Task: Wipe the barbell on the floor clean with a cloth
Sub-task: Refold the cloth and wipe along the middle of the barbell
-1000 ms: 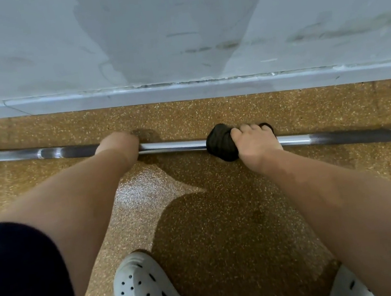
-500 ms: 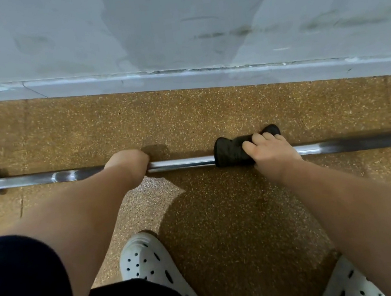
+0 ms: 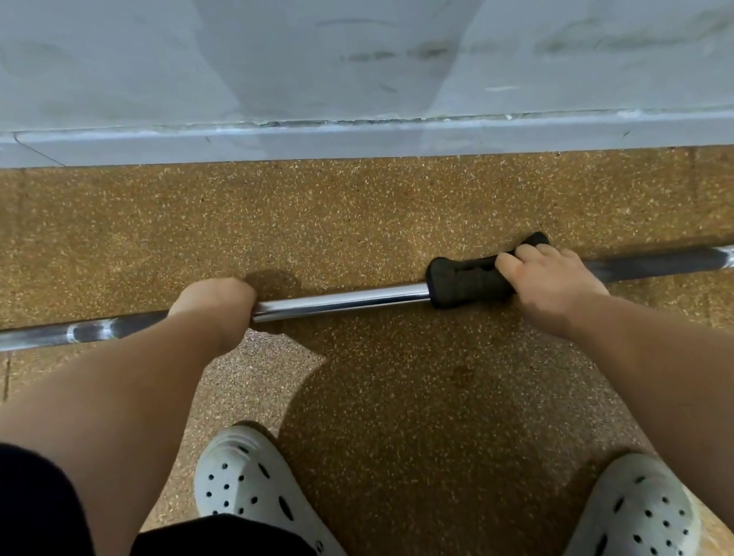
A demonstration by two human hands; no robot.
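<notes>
A long steel barbell (image 3: 340,302) lies on the speckled brown floor, running left to right across the view. My left hand (image 3: 214,305) grips the shaft left of centre, fingers curled round it. A black cloth (image 3: 464,283) is wrapped round the shaft to the right of centre. My right hand (image 3: 543,280) grips the cloth's right part with the bar inside it. The bar's left end is cut off at the frame edge, and its right part shows dark knurling.
A grey wall with a scuffed skirting (image 3: 336,128) runs close behind the bar. My two white perforated clogs (image 3: 262,492) (image 3: 639,517) stand on the floor in front of the bar. A dark shorts leg (image 3: 25,532) fills the lower left.
My right hand with the cloth has slid to the right along the bar. The bar now sits lower in view as my head moved. My left hand keeps its grip.
</notes>
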